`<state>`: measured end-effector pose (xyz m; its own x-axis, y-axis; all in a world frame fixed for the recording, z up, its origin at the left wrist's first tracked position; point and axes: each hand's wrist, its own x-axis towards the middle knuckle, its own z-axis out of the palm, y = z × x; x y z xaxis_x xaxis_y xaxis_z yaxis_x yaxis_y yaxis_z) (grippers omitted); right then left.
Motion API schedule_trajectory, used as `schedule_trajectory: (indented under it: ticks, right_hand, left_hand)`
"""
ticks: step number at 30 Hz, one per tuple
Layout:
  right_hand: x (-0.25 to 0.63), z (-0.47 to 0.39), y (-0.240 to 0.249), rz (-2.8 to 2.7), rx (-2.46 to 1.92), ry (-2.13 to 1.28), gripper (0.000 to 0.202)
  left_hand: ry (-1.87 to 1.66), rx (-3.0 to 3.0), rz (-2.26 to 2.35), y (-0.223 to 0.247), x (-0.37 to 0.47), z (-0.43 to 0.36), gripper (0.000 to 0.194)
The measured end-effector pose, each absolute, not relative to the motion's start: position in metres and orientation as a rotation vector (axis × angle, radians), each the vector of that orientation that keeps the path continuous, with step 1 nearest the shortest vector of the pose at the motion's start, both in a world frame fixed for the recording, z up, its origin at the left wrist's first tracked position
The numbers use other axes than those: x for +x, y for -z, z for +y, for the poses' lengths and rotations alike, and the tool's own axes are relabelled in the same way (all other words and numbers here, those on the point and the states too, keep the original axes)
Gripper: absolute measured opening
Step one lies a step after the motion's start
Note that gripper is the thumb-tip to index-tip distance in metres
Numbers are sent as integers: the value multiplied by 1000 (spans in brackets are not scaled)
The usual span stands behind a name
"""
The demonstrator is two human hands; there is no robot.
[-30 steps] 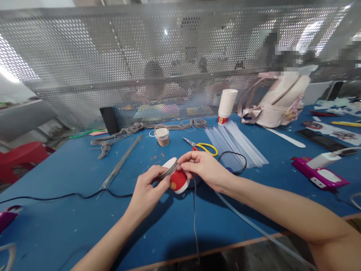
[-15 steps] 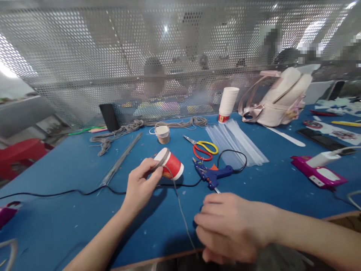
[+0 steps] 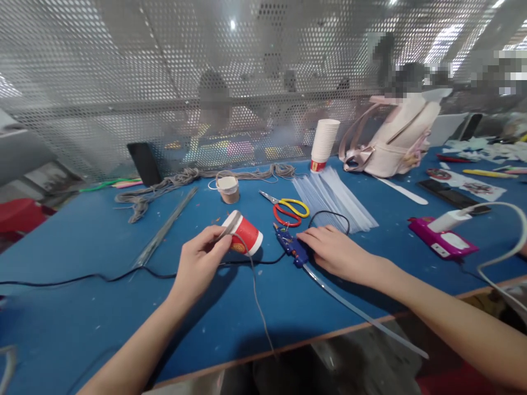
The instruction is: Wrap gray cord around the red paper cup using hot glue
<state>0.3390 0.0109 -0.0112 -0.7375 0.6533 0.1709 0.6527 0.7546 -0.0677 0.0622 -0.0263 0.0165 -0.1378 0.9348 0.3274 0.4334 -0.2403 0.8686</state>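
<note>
My left hand [image 3: 205,257] is closed on a red and white paper cup [image 3: 247,235], tilted on its side above the table. Grey cord [image 3: 256,291] is wound around the cup's end by my fingers, and its loose tail hangs down to the table's front edge. My right hand [image 3: 335,251] is over the handle of a blue glue gun [image 3: 291,247] lying on the table, its fingers curled round the handle and hiding it. A long clear glue stick [image 3: 354,308] sticks out of the gun's back and reaches past the table edge.
Scissors [image 3: 290,211] lie behind the glue gun, beside a bundle of clear glue sticks [image 3: 335,200]. Farther back are a small cup [image 3: 228,191], grey cord [image 3: 177,181], stacked paper cups [image 3: 324,145] and a backpack [image 3: 391,142]. A purple power strip [image 3: 442,241] sits at right; a black cable [image 3: 94,278] crosses left.
My right hand has moved up and away from the front edge to the glue gun's handle. The glue stick behind the gun now shows at full length. My left hand still holds the cup.
</note>
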Motion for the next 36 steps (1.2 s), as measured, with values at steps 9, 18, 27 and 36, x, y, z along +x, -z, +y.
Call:
schedule_trajectory:
  ticks: [9, 18, 27, 36]
  right_hand:
    - [337, 18, 7, -2304, -922, -286, 26]
    - [302, 5, -41, -1857, -1056, -1113, 18]
    - [287, -13, -3, -1951, -854, -1019, 5]
    - [283, -18, 6, -1864, -878, -1105, 9]
  left_hand:
    - [-1424, 1473, 1473, -15, 60, -23, 17]
    - [-1361, 1597, 1504, -20, 64, -27, 19]
    - [-1338, 1840, 1551, -15, 64, -28, 17]
    - [-1292, 1973, 1599, -12, 67, -27, 18]
